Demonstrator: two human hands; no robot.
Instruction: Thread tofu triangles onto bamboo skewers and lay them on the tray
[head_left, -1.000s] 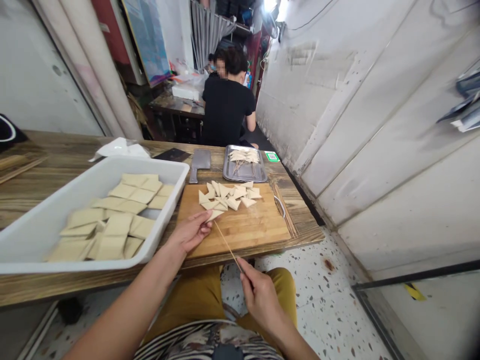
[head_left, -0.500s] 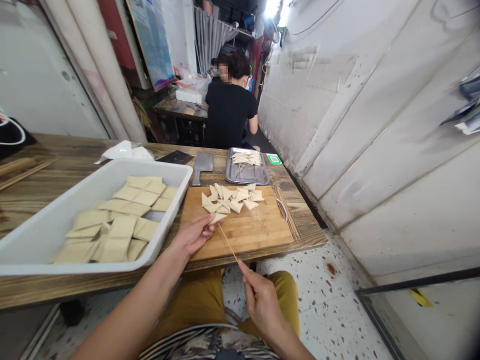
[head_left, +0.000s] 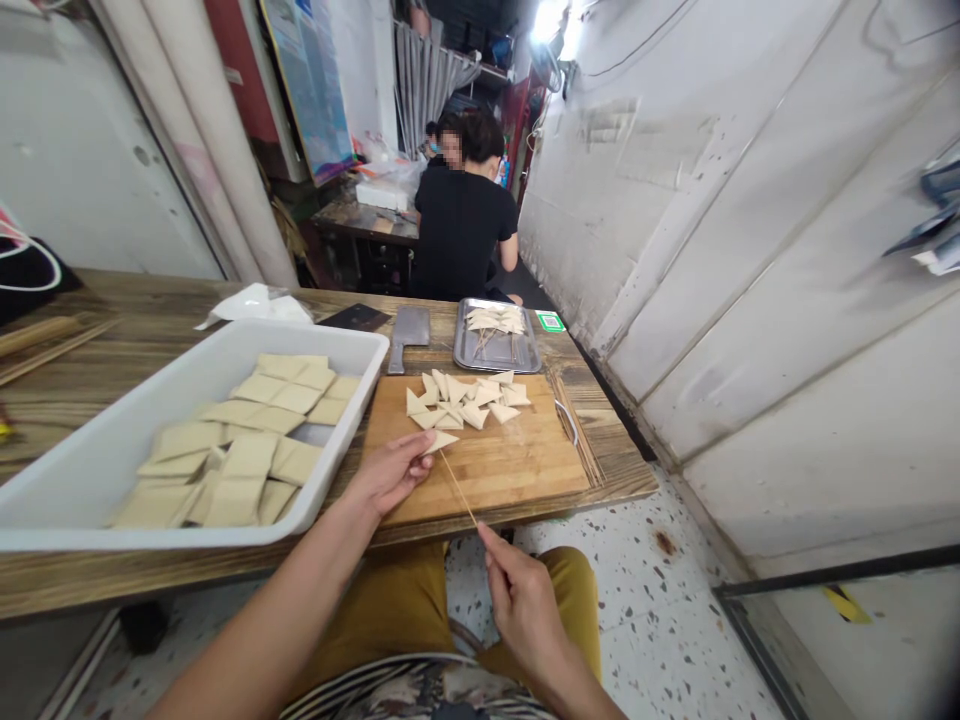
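Bamboo skewer (head_left: 457, 487) sits pinched in my right hand (head_left: 525, 610), its tip at the tofu triangle (head_left: 442, 441) my left hand (head_left: 388, 474) holds over the cutting board (head_left: 510, 470).

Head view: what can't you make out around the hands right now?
All in the head view:
Lower end of the skewer: hidden by the right hand.
Skewer tip at the pale triangle in the left hand: too small to tell whether it has gone in.
Skewered pieces on the steel tray: too small to count.
Left end of the white tray: cut off by the frame edge.
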